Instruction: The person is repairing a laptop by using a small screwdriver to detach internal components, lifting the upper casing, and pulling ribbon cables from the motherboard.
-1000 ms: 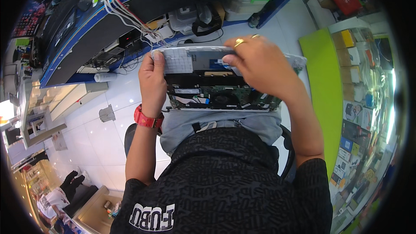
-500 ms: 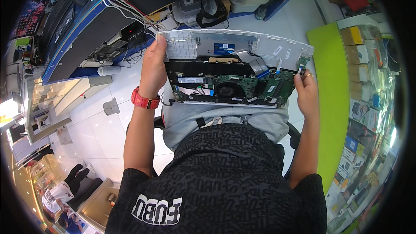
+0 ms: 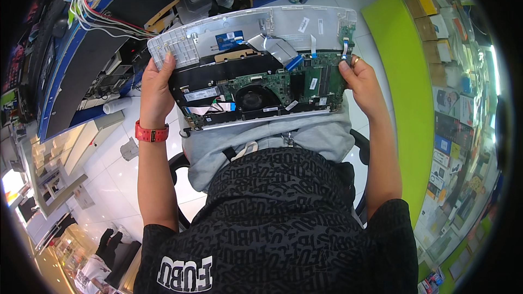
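Note:
An opened laptop (image 3: pixel 206 75) rests across my lap, its insides facing up and its left end slightly nearer me. Along the far side a silver cover panel (image 3: pixel 291 30) stands raised from the black chassis. A wide silver ribbon cable (image 3: pixel 275 50) runs between the two. Inside show a round fan (image 3: pixel 250 98), a green circuit board (image 3: pixel 318 79) and a white flat cable (image 3: pixel 210 110). My left hand (image 3: pixel 156 95) grips the left end, its thumb on the panel's ribbed corner. At the right end my right hand (image 3: pixel 363 86) pinches the edge beside a small board; its fingers underneath are hidden.
To the left stands a dark desk (image 3: pixel 81 60) with a blue edge and hanging cables (image 3: pixel 103 24). A glass display case with a lime-green side (image 3: pixel 406 103) stands at the right. A chair armrest (image 3: pixel 360 147) is beside my lap. A person (image 3: pixel 92 275) is at lower left.
The laptop and both hands have shifted left and away from me in the view, and its right end has swung farther away. My left thumb has moved from the panel's outer corner onto its inner face.

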Tool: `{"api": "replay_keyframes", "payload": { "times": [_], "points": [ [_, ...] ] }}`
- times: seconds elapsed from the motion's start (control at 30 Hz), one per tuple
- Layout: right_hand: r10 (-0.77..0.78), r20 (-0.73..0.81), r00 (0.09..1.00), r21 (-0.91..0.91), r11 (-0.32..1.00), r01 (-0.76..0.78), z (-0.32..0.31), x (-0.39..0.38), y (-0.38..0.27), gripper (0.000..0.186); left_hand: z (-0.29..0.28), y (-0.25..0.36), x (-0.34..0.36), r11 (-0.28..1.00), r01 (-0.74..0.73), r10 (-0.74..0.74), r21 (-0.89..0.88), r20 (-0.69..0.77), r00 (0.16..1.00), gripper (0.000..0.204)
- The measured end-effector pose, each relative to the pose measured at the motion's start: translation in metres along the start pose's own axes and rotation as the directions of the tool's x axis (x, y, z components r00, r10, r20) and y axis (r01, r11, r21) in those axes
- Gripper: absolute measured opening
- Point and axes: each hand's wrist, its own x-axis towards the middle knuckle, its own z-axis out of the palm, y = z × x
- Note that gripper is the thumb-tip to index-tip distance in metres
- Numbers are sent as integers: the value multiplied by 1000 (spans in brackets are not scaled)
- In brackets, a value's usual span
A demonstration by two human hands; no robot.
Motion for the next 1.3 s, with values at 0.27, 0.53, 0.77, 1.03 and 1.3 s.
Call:
{"api": "replay_keyframes", "payload": {
  "times": [0.27,0.53,0.77,1.03,1.3],
  "points": [
    [-27,-93,995,-200,980,8,0,8,16,32,8,-4,7,998,21,-19,52,-36,999,43],
    [-303,-299,905,-540,835,101,19,9,19,40,2,-14,16,984,38,-29,177,-55,998,43],
    [-575,-133,807,-868,461,185,33,-5,11,46,-2,-26,22,962,-35,59,271,-81,995,38],
    [-709,258,656,-913,43,405,59,-18,10,46,-1,-26,22,937,-29,62,349,-84,995,37],
    [-404,458,792,-838,101,536,91,-53,18,60,3,-24,21,938,-22,56,346,-88,995,35]
  ]
}}
